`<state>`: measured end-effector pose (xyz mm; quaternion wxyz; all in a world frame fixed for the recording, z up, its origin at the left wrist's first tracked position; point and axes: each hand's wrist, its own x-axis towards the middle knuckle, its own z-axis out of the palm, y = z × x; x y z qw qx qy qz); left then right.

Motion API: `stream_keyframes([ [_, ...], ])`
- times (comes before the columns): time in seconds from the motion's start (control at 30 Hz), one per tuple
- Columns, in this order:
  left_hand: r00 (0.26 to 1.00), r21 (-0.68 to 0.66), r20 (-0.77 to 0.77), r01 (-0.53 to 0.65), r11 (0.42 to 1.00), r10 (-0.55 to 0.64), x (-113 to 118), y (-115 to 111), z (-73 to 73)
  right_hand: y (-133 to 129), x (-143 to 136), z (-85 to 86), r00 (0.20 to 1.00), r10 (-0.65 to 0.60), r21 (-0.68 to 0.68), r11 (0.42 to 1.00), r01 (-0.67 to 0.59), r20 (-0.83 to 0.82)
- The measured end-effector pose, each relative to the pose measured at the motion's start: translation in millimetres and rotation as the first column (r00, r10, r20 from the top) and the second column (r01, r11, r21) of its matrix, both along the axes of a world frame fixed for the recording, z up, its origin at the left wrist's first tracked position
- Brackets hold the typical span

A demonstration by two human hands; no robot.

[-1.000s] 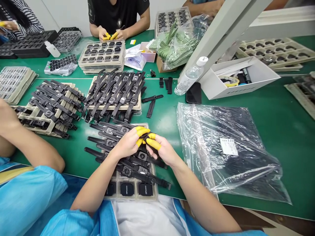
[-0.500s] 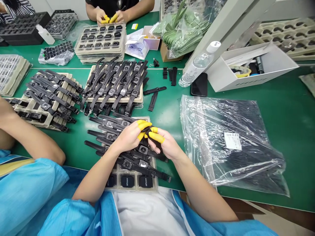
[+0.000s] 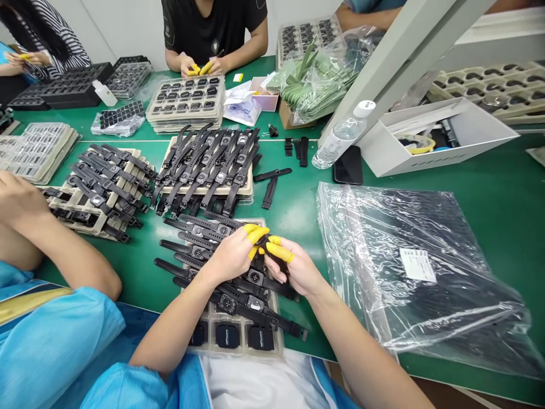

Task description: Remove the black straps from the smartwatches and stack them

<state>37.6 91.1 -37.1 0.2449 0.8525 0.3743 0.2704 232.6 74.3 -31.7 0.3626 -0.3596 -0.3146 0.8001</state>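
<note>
My left hand [image 3: 232,253] and my right hand [image 3: 296,264] meet above a tray, both with yellow finger cots on. Between their fingertips they pinch a black smartwatch [image 3: 263,243], mostly covered by the fingers. Under my hands lies the clear plastic tray [image 3: 238,347], bearing several watches with black straps [image 3: 200,253] laid crosswise, backs up. Black square watch bodies [image 3: 227,336] without visible straps sit in its near row. Part of the tray is hidden by my left forearm.
Behind are trays of strapped watches [image 3: 208,165]. Loose straps [image 3: 272,184], a phone [image 3: 348,166], a water bottle [image 3: 344,136] and a white box [image 3: 447,145] lie beyond. At right is a large plastic bag [image 3: 383,227]. A co-worker's arm [image 3: 76,250] rests at left; another co-worker [image 3: 213,40] sits opposite.
The view has tilted up, so the table's things appear lower and more of the people opposite shows. My hands keep their pinch on the watch, with little visible change.
</note>
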Motion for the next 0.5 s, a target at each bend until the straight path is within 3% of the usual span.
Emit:
stream_keyframes([
  [0.5, 0.996, -0.053, 0.073, 0.061, 0.997, -0.057, -2.3, -2.5, 10.3, 0.3, 1.3, 1.1, 1.0, -0.001, -0.027, 1.0, 0.001, -0.005],
])
